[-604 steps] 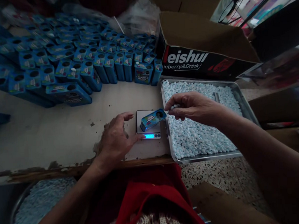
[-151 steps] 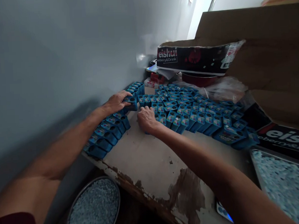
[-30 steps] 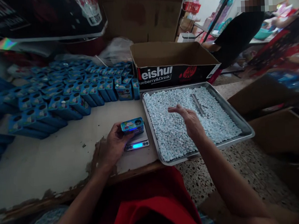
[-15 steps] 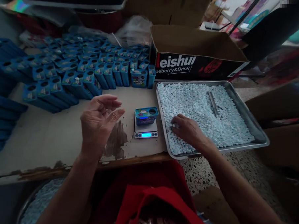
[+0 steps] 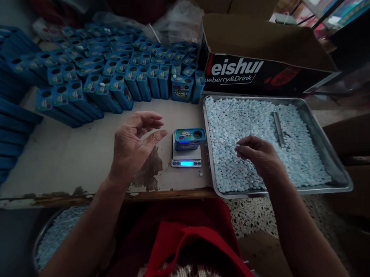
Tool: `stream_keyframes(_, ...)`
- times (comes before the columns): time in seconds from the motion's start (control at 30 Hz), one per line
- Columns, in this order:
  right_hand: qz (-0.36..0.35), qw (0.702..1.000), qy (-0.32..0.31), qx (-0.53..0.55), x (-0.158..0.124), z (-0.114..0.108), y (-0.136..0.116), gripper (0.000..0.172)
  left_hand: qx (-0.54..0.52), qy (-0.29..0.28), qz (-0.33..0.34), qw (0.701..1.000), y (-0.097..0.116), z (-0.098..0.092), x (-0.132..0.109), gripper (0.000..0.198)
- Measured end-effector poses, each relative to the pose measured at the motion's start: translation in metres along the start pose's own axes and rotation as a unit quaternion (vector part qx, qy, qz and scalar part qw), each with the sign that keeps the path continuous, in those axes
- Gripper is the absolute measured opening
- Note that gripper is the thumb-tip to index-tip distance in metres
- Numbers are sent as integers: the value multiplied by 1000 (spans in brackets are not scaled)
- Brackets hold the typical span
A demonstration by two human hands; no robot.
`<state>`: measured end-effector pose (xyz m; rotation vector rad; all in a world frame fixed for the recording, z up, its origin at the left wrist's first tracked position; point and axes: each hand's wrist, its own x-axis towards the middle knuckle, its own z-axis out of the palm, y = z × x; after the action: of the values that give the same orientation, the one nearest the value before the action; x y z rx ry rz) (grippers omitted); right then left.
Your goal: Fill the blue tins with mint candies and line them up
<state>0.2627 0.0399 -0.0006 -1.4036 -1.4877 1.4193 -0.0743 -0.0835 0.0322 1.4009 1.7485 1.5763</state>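
A small digital scale (image 5: 186,158) with a lit blue display stands near the table's front edge. On its plate rests a blue box (image 5: 189,139) labelled "Caramelo Macizo", with a round hole in its top. Just left of it hovers my left hand (image 5: 136,142), thumb and fingers apart, holding nothing. My right hand (image 5: 259,152) is over a metal tray (image 5: 209,153) spread with pale blue and white candies (image 5: 233,116). Its thumb and fingertips are pinched together; whatever may be between them is too small to make out. A single candy (image 5: 201,174) lies on the table below the scale.
Several rows of blue boxes (image 5: 118,90) fill the back left, with more stacked boxes (image 5: 7,138) at the far left. A black cardboard carton (image 5: 268,69) stands behind the tray. A flat metal bar (image 5: 278,129) lies on the candies. Below the table is a container of candies (image 5: 58,234).
My right hand has risen from the candies at the tray's left side and shifted right, its fingers pinched. A loose candy now shows below the scale. My left hand stays open beside the scale.
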Motion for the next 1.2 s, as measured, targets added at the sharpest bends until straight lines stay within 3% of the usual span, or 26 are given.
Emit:
stream_keyframes(0.13,-50,989,6,-142,-1,-2,1,19,11,-26,4,1000,-3,1,-2,42)
stream_keyframes(0.23,-129,950,39,-280,-11,6,-6,20,8,-41,6,999,-5,4,-4,54)
stream_keyframes(0.3,-198,934,31,-296,-23,18,-15,18,8,-51,-2,999,-6,6,-5,60)
stream_keyframes(0.4,-297,891,-95,-330,-45,46,-26,9,20,-66,-25,997,-12,12,-5,71)
stream_keyframes(0.5,-333,787,-254,-454,-63,77,-26,15,41,-81,-52,994,-20,22,-8,78)
stream_keyframes(0.57,-326,734,-299,-515,-69,95,-21,19,57,-92,-68,992,-24,30,-11,76)
stream_keyframes(0.67,-317,706,-308,-553,-70,111,-11,20,77,-99,-72,989,-25,42,-16,58)
stream_keyframes(0.77,-314,729,-293,-533,-62,107,-9,16,70,-93,-57,992,-24,50,-19,36)
stream_keyframes(0.83,-303,782,-245,-487,-55,91,-14,14,42,-100,-48,993,-25,51,-17,31)
stream_keyframes(0.9,-291,849,-158,-412,-48,70,-21,13,24,-111,-18,993,-24,51,-10,28)
stream_keyframes(1.0,-227,951,-15,-208,-41,45,-28,22,89,-129,111,981,-12,53,7,24)
stream_keyframes(1.07,-98,994,32,21,-35,41,-29,22,147,-131,245,949,3,60,20,27)
stream_keyframes(1.1,-18,988,33,149,-31,43,-29,20,165,-128,312,927,12,65,25,29)
stream_keyframes(1.13,53,962,26,268,-27,47,-29,21,177,-126,371,903,19,71,29,31)
stream_keyframes(1.2,142,885,10,443,-20,55,-30,32,188,-130,448,864,28,85,35,32)
